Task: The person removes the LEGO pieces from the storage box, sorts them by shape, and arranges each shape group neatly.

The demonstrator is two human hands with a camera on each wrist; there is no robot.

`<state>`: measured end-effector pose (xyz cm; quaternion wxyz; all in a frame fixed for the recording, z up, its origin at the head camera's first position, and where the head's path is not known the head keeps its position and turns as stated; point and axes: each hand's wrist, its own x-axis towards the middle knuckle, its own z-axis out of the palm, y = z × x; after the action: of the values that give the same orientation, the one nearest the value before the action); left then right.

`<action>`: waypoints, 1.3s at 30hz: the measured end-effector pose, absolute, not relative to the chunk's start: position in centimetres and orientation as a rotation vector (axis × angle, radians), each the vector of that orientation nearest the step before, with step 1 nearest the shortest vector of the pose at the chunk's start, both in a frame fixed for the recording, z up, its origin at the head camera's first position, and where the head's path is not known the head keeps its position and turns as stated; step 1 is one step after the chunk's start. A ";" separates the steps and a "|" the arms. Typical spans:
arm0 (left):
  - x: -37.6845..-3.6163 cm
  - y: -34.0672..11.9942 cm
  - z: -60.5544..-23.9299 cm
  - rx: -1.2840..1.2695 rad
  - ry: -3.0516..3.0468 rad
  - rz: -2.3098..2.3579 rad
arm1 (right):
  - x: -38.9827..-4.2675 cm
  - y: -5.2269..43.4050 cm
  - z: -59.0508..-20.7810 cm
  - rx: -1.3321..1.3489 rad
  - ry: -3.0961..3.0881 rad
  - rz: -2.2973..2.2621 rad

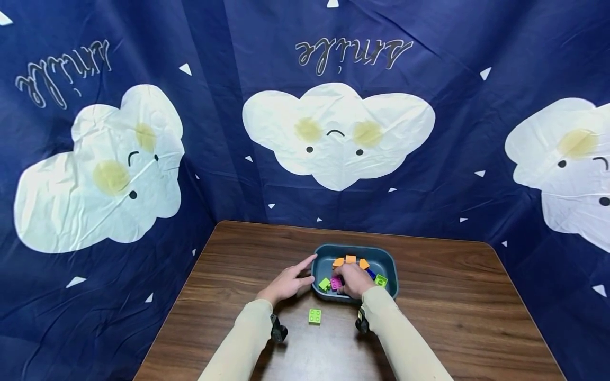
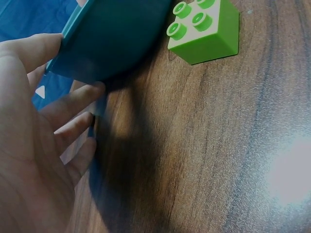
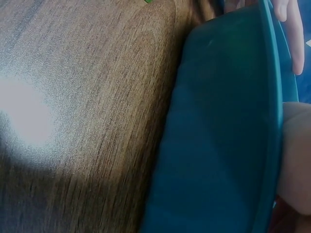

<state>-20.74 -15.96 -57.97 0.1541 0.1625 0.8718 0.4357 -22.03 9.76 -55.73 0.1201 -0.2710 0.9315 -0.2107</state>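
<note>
Over there on the brown desk (image 1: 452,296), near its far edge, sits a blue tub (image 3: 214,126). The person's left hand (image 1: 286,283) has its fingers stretched out, touching the tub's left end. The right hand (image 1: 355,280) dips inside, right by a pink block (image 1: 335,283); I can't tell if it's holding it. Orange blocks (image 1: 350,259) lie along the tub's far side. A loose green block (image 1: 314,317) sits on the desk, near the tub's near left corner.

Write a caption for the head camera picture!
Left hand touching a teal tray, right hand inside among bright blocks.
</note>
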 end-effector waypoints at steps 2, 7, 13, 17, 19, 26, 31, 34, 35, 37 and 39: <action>-20.7 -16.0 -58.0 0.466 2.496 1.254 | -22.0 9.8 -55.7 -0.787 2.719 -0.625; -20.6 -16.0 -58.2 0.465 2.490 1.268 | -22.0 9.9 -55.6 -0.777 2.722 -0.630; -20.5 -16.0 -58.2 0.460 2.490 1.268 | -21.5 10.1 -54.9 -0.776 2.729 -0.678; -20.4 -16.0 -58.2 0.460 2.489 1.273 | -21.2 10.4 -54.5 -0.783 2.749 -0.697; -20.4 -16.0 -58.3 0.463 2.489 1.275 | -21.1 10.6 -54.4 -0.789 2.767 -0.697; -20.5 -15.9 -58.4 0.472 2.497 1.266 | -20.6 11.1 -53.5 -0.824 2.825 -0.729; -20.6 -15.9 -58.4 0.471 2.499 1.266 | -19.8 11.4 -52.4 -0.874 2.859 -0.769; -20.6 -15.9 -58.4 0.468 2.502 1.268 | -19.3 11.5 -51.8 -0.889 2.882 -0.787; -20.6 -15.9 -58.4 0.468 2.502 1.267 | -19.2 11.6 -51.6 -0.892 2.888 -0.789; -20.6 -15.9 -58.4 0.465 2.505 1.267 | -18.8 11.7 -51.2 -0.893 2.906 -0.780; -20.6 -16.0 -58.3 0.464 2.508 1.266 | -18.4 11.9 -50.9 -0.889 2.924 -0.765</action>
<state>-20.60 -15.97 -58.32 0.1464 0.1610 0.8713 0.4399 -18.44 11.85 -50.91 -0.0044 -0.2822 0.9281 -0.2428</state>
